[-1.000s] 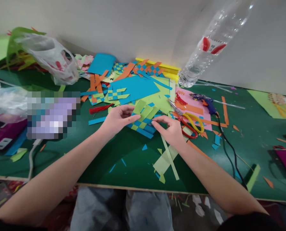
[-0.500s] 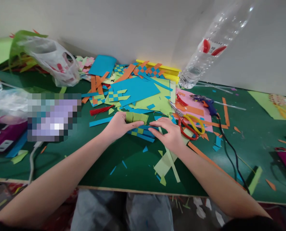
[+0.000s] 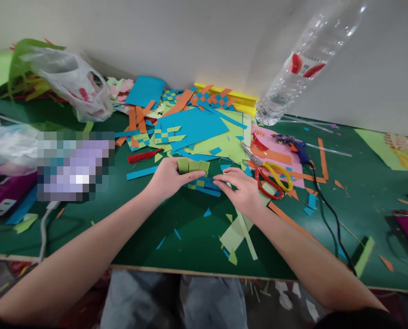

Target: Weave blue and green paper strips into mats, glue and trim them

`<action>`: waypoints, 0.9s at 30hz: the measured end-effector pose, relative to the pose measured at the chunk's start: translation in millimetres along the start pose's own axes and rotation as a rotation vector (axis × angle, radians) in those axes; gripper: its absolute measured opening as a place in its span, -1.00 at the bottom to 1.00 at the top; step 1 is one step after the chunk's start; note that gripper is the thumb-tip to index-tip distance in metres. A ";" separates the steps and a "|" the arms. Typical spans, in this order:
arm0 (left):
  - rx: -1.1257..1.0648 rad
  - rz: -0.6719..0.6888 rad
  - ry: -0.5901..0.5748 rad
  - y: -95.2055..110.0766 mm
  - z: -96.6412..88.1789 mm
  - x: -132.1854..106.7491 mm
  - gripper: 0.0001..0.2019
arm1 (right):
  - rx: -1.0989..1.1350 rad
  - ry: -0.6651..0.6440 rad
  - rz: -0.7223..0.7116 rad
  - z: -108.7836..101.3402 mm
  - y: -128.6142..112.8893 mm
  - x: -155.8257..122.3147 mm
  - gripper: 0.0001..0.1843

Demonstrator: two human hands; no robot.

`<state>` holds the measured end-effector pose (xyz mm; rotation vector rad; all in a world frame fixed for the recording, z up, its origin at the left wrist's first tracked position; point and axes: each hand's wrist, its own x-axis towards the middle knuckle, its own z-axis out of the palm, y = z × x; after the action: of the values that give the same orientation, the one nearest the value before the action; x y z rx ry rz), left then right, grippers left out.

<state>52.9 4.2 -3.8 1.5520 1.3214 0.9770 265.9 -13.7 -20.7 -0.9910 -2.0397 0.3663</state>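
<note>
A piece of woven paper strips (image 3: 194,166), green on top with blue strips trailing from its near side, is between my two hands above the table. My left hand (image 3: 169,176) grips its left end, thumb laid along the near edge. At the right, my right hand (image 3: 240,185) pinches the end of a blue strip (image 3: 209,180) between thumb and fingertips. The far fingers of my left hand are hidden behind the paper. Just right of my right hand lie scissors (image 3: 271,178) with red and yellow handles.
Blue and green paper sheets (image 3: 193,128) lie beyond my hands. A glue gun (image 3: 295,148) with a black cord rests at right, near a clear plastic bottle (image 3: 289,82). At left are a blurred-out phone (image 3: 77,169) on a cable and a plastic bag (image 3: 77,84).
The green part of the woven paper has tilted slightly, and my fingers have shifted a little on it. Both hands keep their grip in nearly the same place.
</note>
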 end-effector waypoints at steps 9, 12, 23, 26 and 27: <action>0.030 0.012 -0.056 2.9 -1.1 0.0 -0.69 | -0.001 -0.023 -0.060 -0.3 2.4 1.8 -0.85; 0.037 0.019 -0.049 2.4 -1.7 -0.2 -0.69 | -0.002 -0.015 -0.022 -1.6 -0.2 1.3 -0.89; -0.116 -0.026 -0.005 -0.5 -3.0 -0.4 -0.65 | 0.021 -0.176 0.188 -3.6 -0.6 1.0 -0.82; -0.118 -0.016 0.028 2.7 -2.9 -1.2 -0.66 | 0.004 -0.188 0.188 -3.6 -0.1 1.0 -0.76; -0.115 -0.015 0.046 3.3 -2.7 -1.3 -0.66 | 0.010 -0.185 0.197 -4.1 -0.9 1.0 -0.76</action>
<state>51.2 3.0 0.1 1.4383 1.2835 1.0671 268.3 -13.8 -17.2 -1.1939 -2.1062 0.5916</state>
